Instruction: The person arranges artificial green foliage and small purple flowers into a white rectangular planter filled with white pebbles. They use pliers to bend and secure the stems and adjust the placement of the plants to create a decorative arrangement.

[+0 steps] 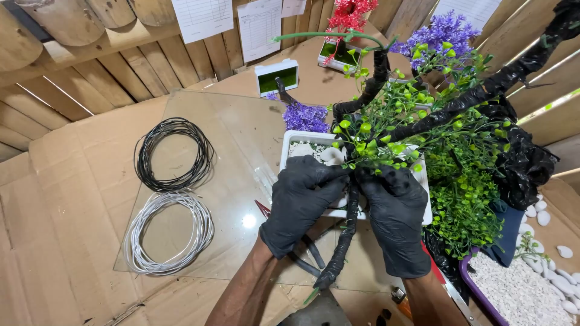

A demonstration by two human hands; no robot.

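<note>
Hands in black rubber gloves meet over the white rectangular planter of pale pebbles (305,142), which sits on a clear glass sheet (229,151) laid over cardboard. From the head camera, the left hand (299,202) is pinched shut on a spray of small artificial green leaves (371,142) just above the planter's near edge, and the right hand (396,220) is closed beside it on the same spray, fingertips almost touching the left's. Between the two palms runs a bent branch wrapped in black tape (344,235), down from the planter toward the person.

That spray looks light and springy — plastic sprigs that would bend rather than break, though single leaves may pop off if tugged; the stem near the taped branch seems the surest place to grip. The taped branch looks stiff, probably wire inside.

Left of the planter, well apart, lie a coil of black wire (174,154) and, nearer the person, a coil of silvery wire (169,232). Behind the planter stand purple artificial flowers (305,116) — and a purple tray of white gravel (513,293) sits to its right, near the frame corner.
</note>
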